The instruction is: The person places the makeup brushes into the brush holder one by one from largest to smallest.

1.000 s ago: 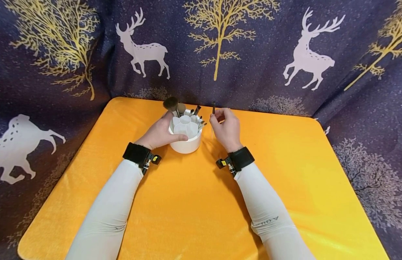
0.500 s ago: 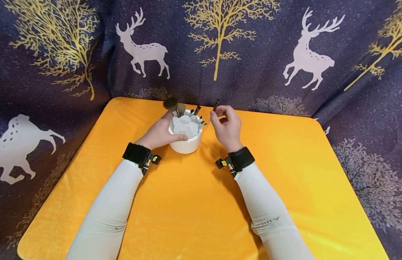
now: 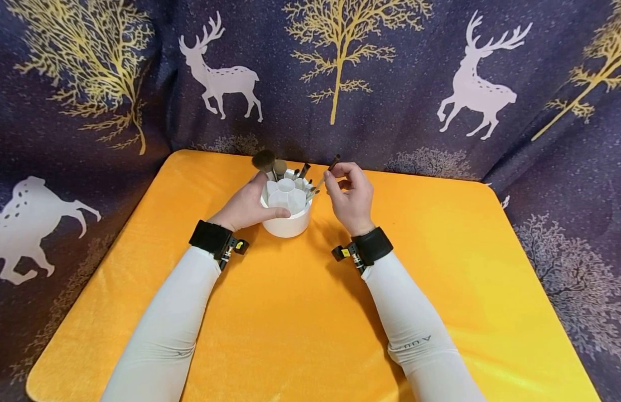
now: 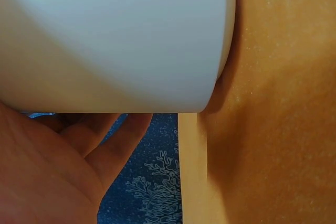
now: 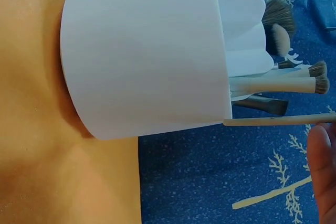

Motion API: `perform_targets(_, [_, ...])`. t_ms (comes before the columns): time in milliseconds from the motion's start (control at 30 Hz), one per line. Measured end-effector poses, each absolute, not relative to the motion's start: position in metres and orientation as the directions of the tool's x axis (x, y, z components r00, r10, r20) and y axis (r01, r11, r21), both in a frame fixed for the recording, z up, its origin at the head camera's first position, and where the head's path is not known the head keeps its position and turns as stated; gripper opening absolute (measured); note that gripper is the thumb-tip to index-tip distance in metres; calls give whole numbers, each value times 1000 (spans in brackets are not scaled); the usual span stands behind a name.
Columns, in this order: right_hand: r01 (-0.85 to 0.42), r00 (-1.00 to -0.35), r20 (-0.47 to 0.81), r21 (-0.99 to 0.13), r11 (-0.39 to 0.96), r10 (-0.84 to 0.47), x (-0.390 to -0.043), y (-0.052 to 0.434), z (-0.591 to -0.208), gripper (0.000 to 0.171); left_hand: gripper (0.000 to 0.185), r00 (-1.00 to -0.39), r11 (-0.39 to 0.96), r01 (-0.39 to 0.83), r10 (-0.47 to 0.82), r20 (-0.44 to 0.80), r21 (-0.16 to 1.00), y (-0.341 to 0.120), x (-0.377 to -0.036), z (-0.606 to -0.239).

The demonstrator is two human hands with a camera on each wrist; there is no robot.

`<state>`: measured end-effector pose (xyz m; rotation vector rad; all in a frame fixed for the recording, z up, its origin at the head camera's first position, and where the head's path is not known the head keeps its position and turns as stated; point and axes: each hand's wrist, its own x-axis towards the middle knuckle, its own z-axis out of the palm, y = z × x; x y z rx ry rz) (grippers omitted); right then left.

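Observation:
A round white brush holder (image 3: pixel 286 226) with petal-shaped dividers stands near the table's back edge. My left hand (image 3: pixel 250 202) grips its left side, thumb across the front and the other fingers behind; in the left wrist view the holder's smooth wall (image 4: pixel 121 40) fills the top. Several makeup brushes (image 3: pixel 264 161) poke out of the holder, bristles up. Between thumb and fingers my right hand (image 3: pixel 351 192) pinches a thin makeup brush (image 3: pixel 334 162), tilted with its dark head up. In the right wrist view the pale handle (image 5: pixel 278 120) has its lower end at the holder's rim (image 5: pixel 223 56).
An orange cloth covers the table (image 3: pixel 300 312). Behind it hangs a dark blue curtain (image 3: pixel 390 111) printed with white deer and yellow trees. The table's back edge lies close behind the holder.
The brush in my right hand has gone from nearly upright to leaning, its lower end swinging left to the holder's rim. My left hand and the holder stay put.

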<state>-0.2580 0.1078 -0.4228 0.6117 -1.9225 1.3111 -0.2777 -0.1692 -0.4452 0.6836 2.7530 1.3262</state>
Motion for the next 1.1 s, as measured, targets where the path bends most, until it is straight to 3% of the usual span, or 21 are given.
perform_targets(267, [-764, -595, 804, -571, 301, 17, -257, 107, -420, 13, 126, -905, 549, 379, 387, 176, 745, -169, -279, -447])
perform_targets(533, [-768, -607, 794, -592, 245, 15, -255, 103, -418, 13, 128, -908, 556, 371, 386, 164, 744, -170, -278, -446])
perform_targets(967, [-766, -609, 793, -580, 277, -23, -254, 98, -419, 15, 126, -907, 554, 370, 391, 158, 746, -171, -277, -444])
perform_targets(1100, [-739, -640, 767, -594, 318, -55, -254, 97, -421, 15, 125, -905, 551, 374, 394, 162, 746, -171, -277, -445])
